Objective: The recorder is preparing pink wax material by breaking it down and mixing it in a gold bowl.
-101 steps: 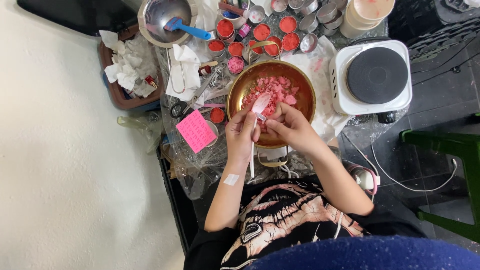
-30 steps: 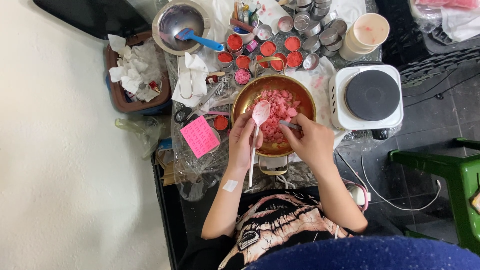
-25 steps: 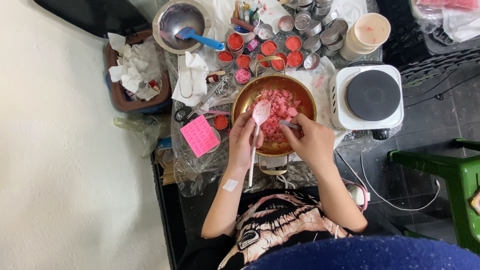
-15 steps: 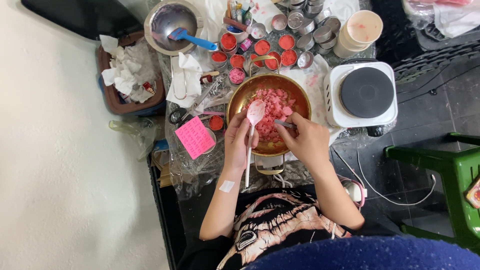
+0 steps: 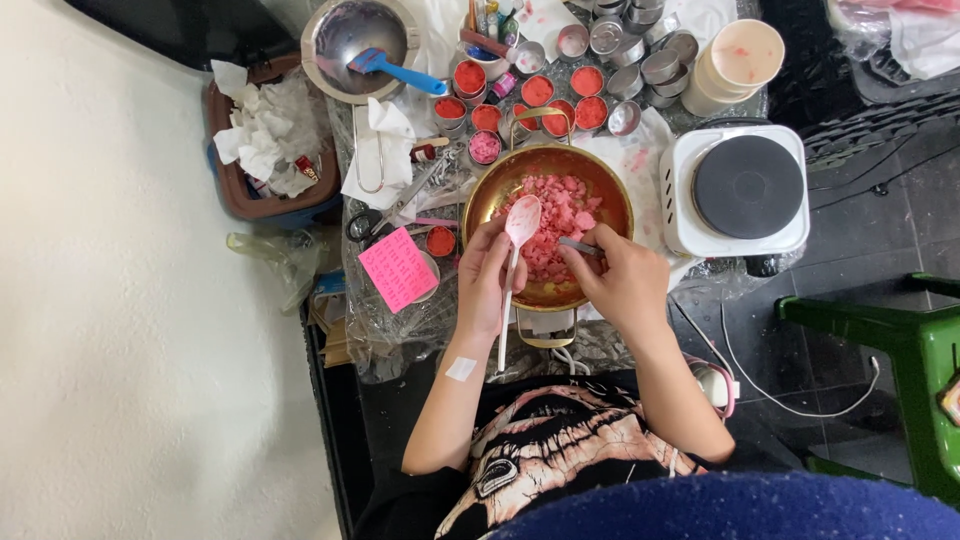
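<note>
Hands meet over the brass pan [image 5: 485,195] of pink chunks [image 5: 560,215]. Our left hand [image 5: 488,280] grips a pale spoon [image 5: 521,222], bowl up above the pan so crumbs fall back in. Our right hand [image 5: 620,280] pinches a thin metal tool [image 5: 578,245] beside it, apparently to scrape.

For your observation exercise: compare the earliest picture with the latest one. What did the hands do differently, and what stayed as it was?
The right hand has drawn away from the left hand and now pinches a small grey tool over the pink chunks. The left hand still holds the white spoon upright over the brass bowl. The hot plate stayed put.
</note>
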